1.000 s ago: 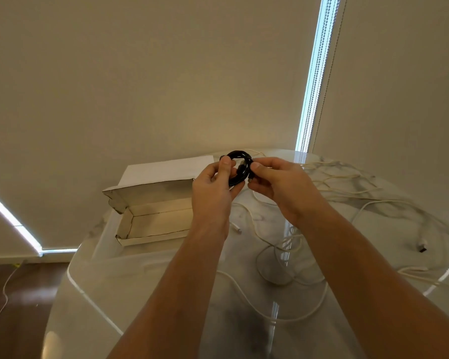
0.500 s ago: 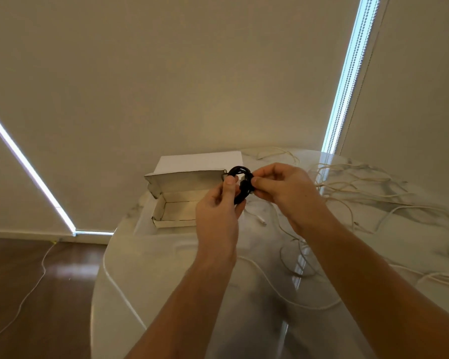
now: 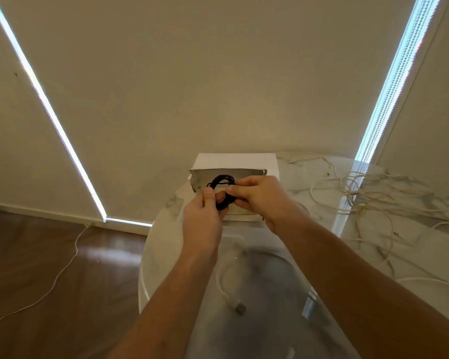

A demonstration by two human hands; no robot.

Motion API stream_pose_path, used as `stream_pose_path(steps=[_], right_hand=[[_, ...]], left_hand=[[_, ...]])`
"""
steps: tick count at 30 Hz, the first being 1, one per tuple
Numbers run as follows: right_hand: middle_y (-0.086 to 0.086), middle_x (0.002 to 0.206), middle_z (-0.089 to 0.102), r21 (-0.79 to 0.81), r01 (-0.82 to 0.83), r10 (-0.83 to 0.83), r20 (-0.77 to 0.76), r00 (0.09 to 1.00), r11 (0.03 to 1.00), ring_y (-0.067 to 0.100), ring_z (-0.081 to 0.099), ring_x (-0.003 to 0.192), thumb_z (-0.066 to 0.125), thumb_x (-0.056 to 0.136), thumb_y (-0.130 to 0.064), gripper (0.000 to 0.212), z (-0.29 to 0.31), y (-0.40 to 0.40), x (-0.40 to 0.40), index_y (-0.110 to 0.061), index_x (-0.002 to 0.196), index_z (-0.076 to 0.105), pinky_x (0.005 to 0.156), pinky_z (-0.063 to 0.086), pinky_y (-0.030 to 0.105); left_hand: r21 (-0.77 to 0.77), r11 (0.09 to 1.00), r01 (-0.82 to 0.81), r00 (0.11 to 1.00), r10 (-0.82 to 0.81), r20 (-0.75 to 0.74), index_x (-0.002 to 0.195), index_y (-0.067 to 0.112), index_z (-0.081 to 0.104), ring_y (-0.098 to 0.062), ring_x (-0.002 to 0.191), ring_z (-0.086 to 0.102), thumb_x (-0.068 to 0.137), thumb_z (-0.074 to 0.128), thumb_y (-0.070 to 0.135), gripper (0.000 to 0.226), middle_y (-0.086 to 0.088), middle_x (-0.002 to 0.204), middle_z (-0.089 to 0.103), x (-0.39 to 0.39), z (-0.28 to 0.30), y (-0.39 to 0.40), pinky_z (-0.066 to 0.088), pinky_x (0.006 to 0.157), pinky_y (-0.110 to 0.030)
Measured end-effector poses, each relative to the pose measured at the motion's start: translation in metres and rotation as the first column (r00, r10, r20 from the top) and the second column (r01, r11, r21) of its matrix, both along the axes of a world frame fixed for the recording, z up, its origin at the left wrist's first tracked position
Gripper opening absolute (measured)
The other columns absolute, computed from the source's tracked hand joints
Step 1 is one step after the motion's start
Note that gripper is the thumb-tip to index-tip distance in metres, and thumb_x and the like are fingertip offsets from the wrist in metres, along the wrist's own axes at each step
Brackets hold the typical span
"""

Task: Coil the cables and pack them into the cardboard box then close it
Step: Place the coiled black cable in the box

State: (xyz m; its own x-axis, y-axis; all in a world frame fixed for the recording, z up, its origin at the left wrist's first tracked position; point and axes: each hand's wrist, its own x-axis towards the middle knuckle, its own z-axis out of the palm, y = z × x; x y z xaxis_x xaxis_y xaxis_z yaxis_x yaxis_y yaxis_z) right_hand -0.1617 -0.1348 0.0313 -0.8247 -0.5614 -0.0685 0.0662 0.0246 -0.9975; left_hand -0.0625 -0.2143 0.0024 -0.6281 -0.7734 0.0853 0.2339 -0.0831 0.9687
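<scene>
Marble table point(image 3: 283, 320); box point(image 3: 235, 161); white cables point(image 3: 360, 193)

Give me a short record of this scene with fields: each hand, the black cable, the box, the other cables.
left hand: pinches the coil
right hand: pinches the coil
black cable: coiled, held over the box
cardboard box: open, lid folded back
white cables: loose on the table, uncoiled

The box point(image 3: 236, 161) sits on the bench point(image 3: 166, 244) at 12 o'clock, by the wall. Both hands hold the coiled cable point(image 3: 222, 189) just in front of the box, left hand point(image 3: 202, 218) at 9 o'clock of it, right hand point(image 3: 259, 200) at 3 o'clock. Loose cables point(image 3: 360, 195) lie at 2 o'clock. One cable end point(image 3: 240, 308) lies at 6 o'clock.
</scene>
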Motion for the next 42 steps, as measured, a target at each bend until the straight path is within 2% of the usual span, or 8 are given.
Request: stream_pose_path(steps=[6, 13, 17, 22, 29, 33, 36, 42], right_hand=[[0.015, 0.103, 0.073, 0.087, 0.005, -0.009, 0.044, 0.999, 0.996, 0.022, 0.074, 0.094, 0.081, 0.083, -0.004, 0.026, -0.004, -0.029, -0.006, -0.001, 0.106, 0.070, 0.077, 0.063, 0.027], [0.016, 0.100, 0.075, 0.253, 0.018, 0.000, -0.069, 0.998, 0.967, 0.027, 0.074, 0.095, 0.082, 0.080, -0.003, 0.012, -0.013, -0.047, -0.029, -0.004, 0.089, 0.075, 0.089, 0.061, 0.041], [0.011, 0.096, 0.068, 0.254, -0.002, 0.009, -0.028, 1.000, 0.967, 0.019, 0.068, 0.084, 0.072, 0.086, 0.000, 0.026, -0.020, -0.059, -0.039, 0.004, 0.112, 0.068, 0.080, 0.062, 0.032], [0.010, 0.098, 0.064, 0.416, 0.020, 0.041, -0.137, 0.990, 0.909, 0.019, 0.064, 0.085, 0.064, 0.092, -0.002, 0.024, -0.032, -0.076, -0.050, 0.004, 0.115, 0.066, 0.081, 0.061, 0.032], [0.003, 0.077, 0.061, 0.792, 0.127, 0.327, -0.385, 0.863, 0.596, 0.014, 0.054, 0.064, 0.058, 0.100, -0.023, 0.019, -0.039, -0.091, -0.057, -0.009, 0.097, 0.071, 0.054, 0.042, 0.025], [0.010, 0.097, 0.072, 0.817, 0.114, 0.349, -0.362, 0.864, 0.565, 0.023, 0.068, 0.086, 0.058, 0.099, -0.020, 0.019, -0.047, -0.095, -0.059, -0.008, 0.100, 0.072, 0.080, 0.058, 0.033], [0.009, 0.096, 0.072, 0.812, 0.146, 0.330, -0.385, 0.862, 0.566, 0.021, 0.066, 0.081, 0.060, 0.098, -0.023, 0.019, -0.048, -0.093, -0.060, -0.009, 0.097, 0.073, 0.070, 0.054, 0.031], [0.012, 0.102, 0.073, 0.783, 0.140, 0.281, -0.375, 0.883, 0.607, 0.026, 0.071, 0.096, 0.062, 0.095, -0.018, 0.017, -0.050, -0.096, -0.057, -0.006, 0.099, 0.074, 0.089, 0.059, 0.040]], left_hand=[[-0.023, 1.000, 0.000, 0.990, 0.003, 0.138, 0.122, 0.020, 0.055, -0.017, 0.095, 0.075, 0.106, 0.046, 0.015, 0.019, -0.006, 0.097, 0.076, -0.003, 0.000, -0.041, 0.061, 0.089, -0.042], [-0.487, 0.860, 0.154, 0.871, 0.114, 0.478, 0.117, 0.021, 0.071, -0.017, 0.089, 0.069, 0.099, 0.060, 0.024, 0.021, 0.001, 0.096, 0.074, -0.005, 0.010, -0.075, 0.046, 0.073, -0.027], [-0.603, 0.759, 0.244, 0.817, 0.174, 0.550, 0.116, 0.017, 0.075, -0.016, 0.080, 0.063, 0.101, 0.058, 0.020, 0.022, -0.001, 0.091, 0.072, -0.009, 0.010, -0.080, 0.039, 0.060, -0.020], [-0.690, 0.679, 0.249, 0.756, 0.309, 0.577, 0.100, 0.008, 0.072, -0.030, 0.082, 0.067, 0.096, 0.066, 0.019, 0.012, -0.010, 0.087, 0.071, -0.019, 0.005, -0.083, 0.056, 0.072, -0.040], [-0.775, 0.497, 0.391, 0.625, 0.475, 0.619, 0.086, 0.009, 0.068, -0.030, 0.075, 0.066, 0.087, 0.059, -0.003, 0.015, -0.009, 0.077, 0.063, -0.031, -0.003, -0.084, 0.059, 0.069, -0.045], [-0.762, 0.429, 0.485, 0.557, 0.520, 0.647, 0.086, 0.010, 0.066, -0.028, 0.076, 0.064, 0.086, 0.058, -0.005, 0.017, -0.007, 0.075, 0.055, -0.032, 0.000, -0.083, 0.059, 0.072, -0.041], [-0.745, 0.396, 0.537, 0.524, 0.535, 0.662, 0.088, 0.011, 0.065, -0.028, 0.078, 0.061, 0.087, 0.058, -0.005, 0.018, -0.004, 0.071, 0.045, -0.032, 0.002, -0.081, 0.058, 0.078, -0.043], [-0.729, 0.367, 0.578, 0.521, 0.522, 0.676, 0.098, 0.007, 0.067, -0.025, 0.075, 0.054, 0.091, 0.056, -0.004, 0.017, -0.002, 0.070, 0.041, -0.033, 0.004, -0.076, 0.055, 0.078, -0.039]])
